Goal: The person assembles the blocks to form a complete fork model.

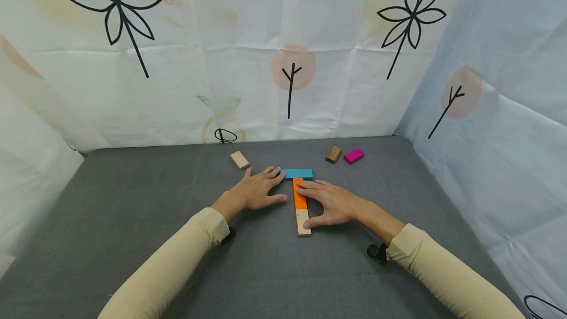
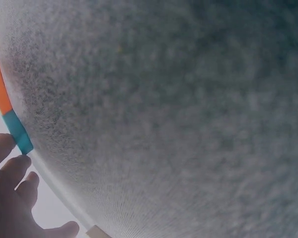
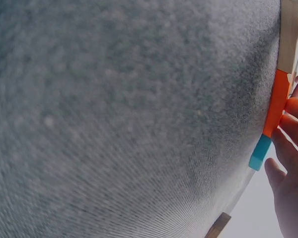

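Note:
A blue block [image 1: 297, 174] lies crosswise, with an orange block [image 1: 299, 196] running down from its middle and a light wooden block [image 1: 303, 222] end to end below that, in a T shape. The left hand [image 1: 256, 191], palm down with fingers spread, has a fingertip at the left end of the blue block. The right hand [image 1: 332, 203] rests its fingers on the orange block's right side, its thumb at the wooden block. In the left wrist view the left hand [image 2: 12, 193] is by the blue block [image 2: 18, 132]; in the right wrist view the right hand [image 3: 293, 163] touches the orange block [image 3: 277, 103].
Another light wooden block [image 1: 239, 160] lies beyond the left hand. A dark brown wooden block [image 1: 333, 154] and a magenta block [image 1: 354, 155] lie at the back right of the grey table [image 1: 133, 220]. A patterned white cloth [image 1: 248, 73] hangs behind.

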### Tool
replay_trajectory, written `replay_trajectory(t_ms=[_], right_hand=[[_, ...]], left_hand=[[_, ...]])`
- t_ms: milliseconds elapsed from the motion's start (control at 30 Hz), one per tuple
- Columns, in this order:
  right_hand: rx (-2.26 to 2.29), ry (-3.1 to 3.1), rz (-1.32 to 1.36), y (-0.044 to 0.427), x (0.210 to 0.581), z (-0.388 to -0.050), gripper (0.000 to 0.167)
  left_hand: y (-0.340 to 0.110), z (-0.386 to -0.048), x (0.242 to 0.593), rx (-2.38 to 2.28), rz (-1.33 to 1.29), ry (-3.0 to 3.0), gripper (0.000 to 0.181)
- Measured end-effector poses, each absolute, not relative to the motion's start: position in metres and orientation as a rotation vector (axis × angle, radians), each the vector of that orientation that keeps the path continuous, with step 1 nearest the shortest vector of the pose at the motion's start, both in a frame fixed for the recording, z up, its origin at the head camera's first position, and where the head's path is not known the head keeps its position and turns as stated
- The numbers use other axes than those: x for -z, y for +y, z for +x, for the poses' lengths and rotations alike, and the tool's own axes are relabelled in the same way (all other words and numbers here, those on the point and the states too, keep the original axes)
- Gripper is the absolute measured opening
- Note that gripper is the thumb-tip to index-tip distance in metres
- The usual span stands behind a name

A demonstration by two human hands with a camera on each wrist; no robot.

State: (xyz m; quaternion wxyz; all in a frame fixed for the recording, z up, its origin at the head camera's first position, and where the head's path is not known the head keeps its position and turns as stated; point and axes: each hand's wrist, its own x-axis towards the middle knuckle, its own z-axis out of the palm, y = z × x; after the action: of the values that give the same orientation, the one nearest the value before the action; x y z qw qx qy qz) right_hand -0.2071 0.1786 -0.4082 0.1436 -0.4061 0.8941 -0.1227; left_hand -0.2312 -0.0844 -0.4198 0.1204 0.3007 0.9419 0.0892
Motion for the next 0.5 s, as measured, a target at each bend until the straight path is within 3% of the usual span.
replay_trajectory(t_ms=[500], right_hand=[[0.337,2.564,-1.199,0.1787,0.4071,-0.2089,0.092]], left_hand=[[-0.0849,-0.2294,0.4222,-0.261,0.885,2.76,0.076]])
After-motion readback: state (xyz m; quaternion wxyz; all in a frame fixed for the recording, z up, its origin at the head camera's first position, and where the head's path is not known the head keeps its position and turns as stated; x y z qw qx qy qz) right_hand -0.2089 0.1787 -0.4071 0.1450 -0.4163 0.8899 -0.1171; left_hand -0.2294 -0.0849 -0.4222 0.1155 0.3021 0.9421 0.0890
